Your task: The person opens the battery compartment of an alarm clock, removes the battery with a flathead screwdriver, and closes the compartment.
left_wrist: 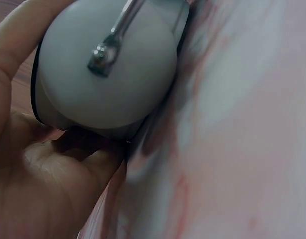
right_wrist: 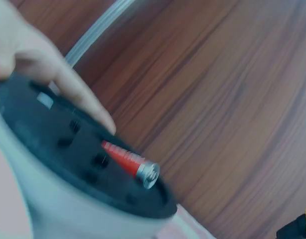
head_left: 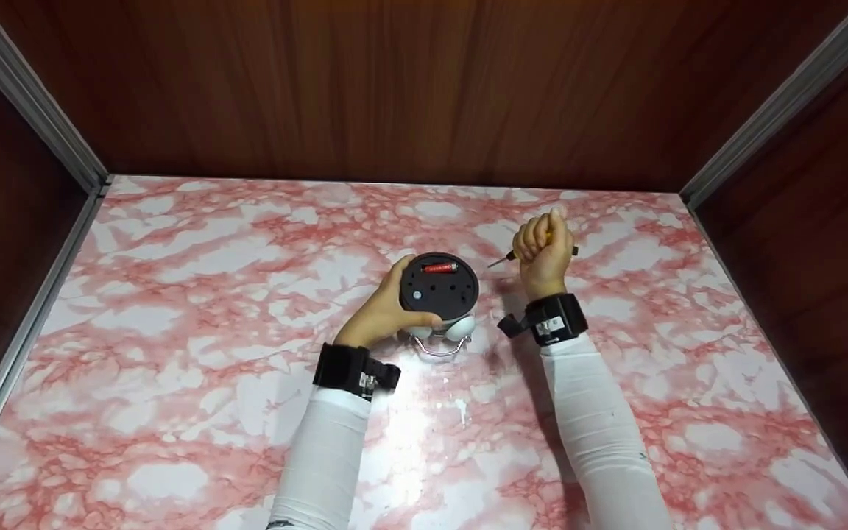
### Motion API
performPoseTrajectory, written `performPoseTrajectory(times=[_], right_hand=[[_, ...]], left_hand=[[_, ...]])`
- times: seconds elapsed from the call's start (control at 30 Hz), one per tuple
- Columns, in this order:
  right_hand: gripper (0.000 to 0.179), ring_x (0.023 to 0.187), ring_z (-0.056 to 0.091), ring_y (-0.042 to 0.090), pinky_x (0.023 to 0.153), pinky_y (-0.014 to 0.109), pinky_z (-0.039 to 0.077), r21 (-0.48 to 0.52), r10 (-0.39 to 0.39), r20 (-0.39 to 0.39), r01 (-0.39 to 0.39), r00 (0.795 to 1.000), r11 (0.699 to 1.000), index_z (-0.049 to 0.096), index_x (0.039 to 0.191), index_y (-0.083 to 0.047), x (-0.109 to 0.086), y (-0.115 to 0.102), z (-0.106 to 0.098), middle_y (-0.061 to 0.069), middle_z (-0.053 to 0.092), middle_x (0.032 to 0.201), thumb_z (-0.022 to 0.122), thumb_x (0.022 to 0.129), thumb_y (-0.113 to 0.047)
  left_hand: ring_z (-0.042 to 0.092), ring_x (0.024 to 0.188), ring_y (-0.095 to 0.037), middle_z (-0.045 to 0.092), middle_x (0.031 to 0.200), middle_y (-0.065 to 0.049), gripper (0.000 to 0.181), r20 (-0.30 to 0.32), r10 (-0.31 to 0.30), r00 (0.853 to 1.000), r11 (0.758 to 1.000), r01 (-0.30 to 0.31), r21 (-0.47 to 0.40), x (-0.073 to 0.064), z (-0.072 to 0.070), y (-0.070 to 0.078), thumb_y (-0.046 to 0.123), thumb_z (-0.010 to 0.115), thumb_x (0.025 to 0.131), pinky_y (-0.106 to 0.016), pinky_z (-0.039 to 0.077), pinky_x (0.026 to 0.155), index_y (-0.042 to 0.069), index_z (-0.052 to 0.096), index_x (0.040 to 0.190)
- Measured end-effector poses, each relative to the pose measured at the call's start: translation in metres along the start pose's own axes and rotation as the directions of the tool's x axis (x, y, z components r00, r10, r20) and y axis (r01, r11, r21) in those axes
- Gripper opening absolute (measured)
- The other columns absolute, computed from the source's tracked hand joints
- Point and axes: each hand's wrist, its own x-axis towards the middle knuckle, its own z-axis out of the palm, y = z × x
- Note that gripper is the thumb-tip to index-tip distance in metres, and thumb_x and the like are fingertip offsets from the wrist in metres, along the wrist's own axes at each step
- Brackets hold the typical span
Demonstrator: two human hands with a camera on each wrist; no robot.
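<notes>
A white twin-bell alarm clock (head_left: 435, 298) lies face down on the table, its black back upward. My left hand (head_left: 383, 308) grips it round the left side, with the thumb along the edge near the bells. In the clock's open battery slot lies a red battery (head_left: 440, 268); the right wrist view shows its silver end (right_wrist: 148, 173) tilted up out of the slot. To the clock's right, my right hand (head_left: 544, 254) holds a screwdriver (head_left: 498, 262) in curled fingers. Its thin tip points left toward the clock, and its black and yellow handle (right_wrist: 294, 228) shows at that wrist view's edge.
The table (head_left: 196, 331) has a pink and white marbled top. A dark wood panel (head_left: 394, 96) stands along the back, with side panels and metal corner strips left and right. A wire handle (head_left: 439, 352) joins the clock's bells on the near side.
</notes>
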Motion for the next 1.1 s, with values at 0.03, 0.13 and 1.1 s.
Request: performPoseTrajectory(times=[0.03,0.13,1.1], right_hand=[[0.056,0.043,0.014,0.012,0.042,0.025,0.012,-0.022,0.001,0.034,-0.001,0.999,1.000,0.031,0.056,-0.011,-0.001,0.000,-0.002,-0.001,0.023,0.048,0.018,0.110,-0.012],[0.053,0.045,0.015,0.013,0.044,0.026,0.013,-0.073,-0.002,0.110,0.010,0.994,0.997,0.031,0.057,-0.010,-0.003,0.001,-0.007,0.000,0.023,0.051,0.024,0.110,-0.012],[0.012,0.075,0.043,0.023,0.073,0.027,0.035,-0.603,0.109,0.513,0.266,0.852,0.752,0.046,0.073,0.008,-0.014,0.006,-0.021,0.010,0.044,0.077,0.036,0.067,0.011]], left_hand=[[0.040,0.137,-0.024,0.040,0.154,-0.007,0.112,0.000,0.003,1.000,1.000,-0.003,-0.002,0.000,0.000,0.000,0.013,0.094,0.069,-0.041,0.025,0.118,0.015,0.026,0.158],[0.040,0.137,-0.023,0.041,0.154,-0.006,0.111,-0.002,0.001,1.000,1.000,-0.001,0.000,0.001,0.000,0.000,0.013,0.094,0.069,-0.041,0.025,0.118,0.016,0.027,0.157],[0.039,0.137,-0.027,0.039,0.155,-0.009,0.117,0.004,-0.019,1.000,0.999,0.019,0.045,0.000,-0.001,0.000,0.018,0.095,0.069,-0.045,0.026,0.117,0.013,0.022,0.160]])
